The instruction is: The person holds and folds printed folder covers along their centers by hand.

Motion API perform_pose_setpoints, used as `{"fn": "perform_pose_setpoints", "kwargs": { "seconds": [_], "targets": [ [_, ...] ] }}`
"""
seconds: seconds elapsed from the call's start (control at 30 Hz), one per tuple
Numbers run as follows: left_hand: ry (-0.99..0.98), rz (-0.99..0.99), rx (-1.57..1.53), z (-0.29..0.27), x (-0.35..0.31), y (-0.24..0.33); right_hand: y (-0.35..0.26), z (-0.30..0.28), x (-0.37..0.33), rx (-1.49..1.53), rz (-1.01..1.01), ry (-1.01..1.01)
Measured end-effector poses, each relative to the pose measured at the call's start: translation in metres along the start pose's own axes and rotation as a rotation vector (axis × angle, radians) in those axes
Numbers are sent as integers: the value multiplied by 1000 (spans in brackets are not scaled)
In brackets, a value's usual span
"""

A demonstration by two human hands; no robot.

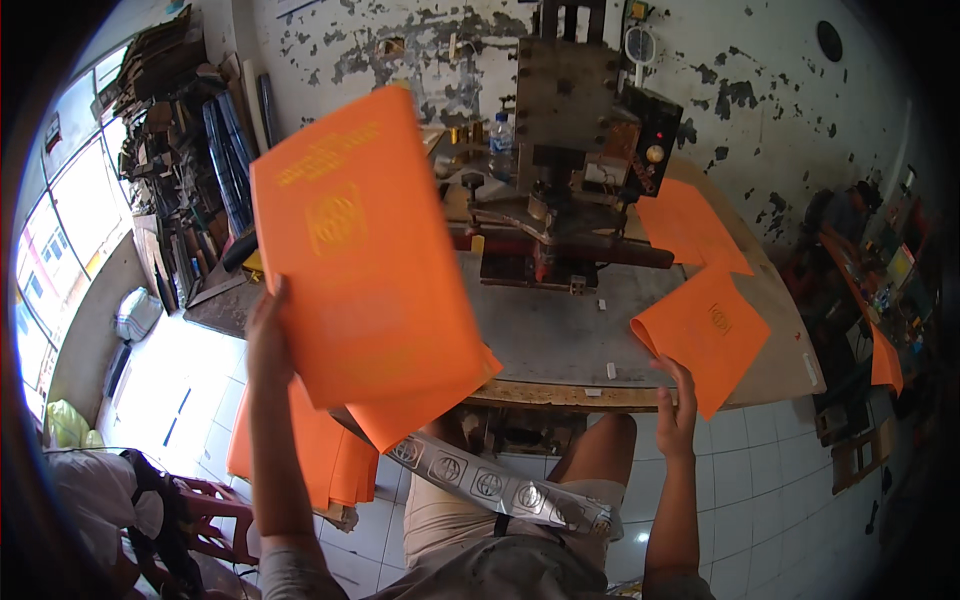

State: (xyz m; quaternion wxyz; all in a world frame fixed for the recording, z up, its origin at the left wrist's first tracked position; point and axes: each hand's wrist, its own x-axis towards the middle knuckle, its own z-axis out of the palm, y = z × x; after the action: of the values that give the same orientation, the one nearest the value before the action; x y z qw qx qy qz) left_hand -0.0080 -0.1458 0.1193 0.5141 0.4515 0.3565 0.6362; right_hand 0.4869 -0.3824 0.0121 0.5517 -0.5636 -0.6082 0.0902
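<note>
My left hand (268, 325) grips the left edge of an orange folder (375, 280), raised and tilted over the table's left side. Gold lettering and a round emblem are printed on its front, and it hides part of my fingers. Below it, another orange sheet (415, 408) juts over the table's front edge. My right hand (677, 408) is open, fingers stretched up, beside an orange folder (712, 335) with a gold emblem that lies folded on the table's right side. Whether the fingertips touch it I cannot tell. Across my lap runs a silvery foil strip (487, 484) with repeated emblems.
A dark stamping press (550, 200) stands at the table's (530, 345) middle. Behind the right folder lies another orange sheet (690, 228). Orange folders (330, 455) are piled low on the left, near a red plastic chair (225, 515). A person (850, 212) sits far right.
</note>
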Motion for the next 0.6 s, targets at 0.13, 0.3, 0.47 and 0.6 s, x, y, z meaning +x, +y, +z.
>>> {"fn": "perform_pose_setpoints", "kwargs": {
  "seconds": [0.13,0.3,0.47,0.6],
  "targets": [
    [-35,24,47,-22,98,11,43,8,-29,-478,49,133],
    [-56,-142,188,-82,295,-14,60,28,-25,-709,9,115],
    [-132,-450,229,-73,427,-34,60,21,-30,-776,57,72],
    [-112,-427,416,-84,502,-57,59,25,-28,-763,91,81]
  ]
}}
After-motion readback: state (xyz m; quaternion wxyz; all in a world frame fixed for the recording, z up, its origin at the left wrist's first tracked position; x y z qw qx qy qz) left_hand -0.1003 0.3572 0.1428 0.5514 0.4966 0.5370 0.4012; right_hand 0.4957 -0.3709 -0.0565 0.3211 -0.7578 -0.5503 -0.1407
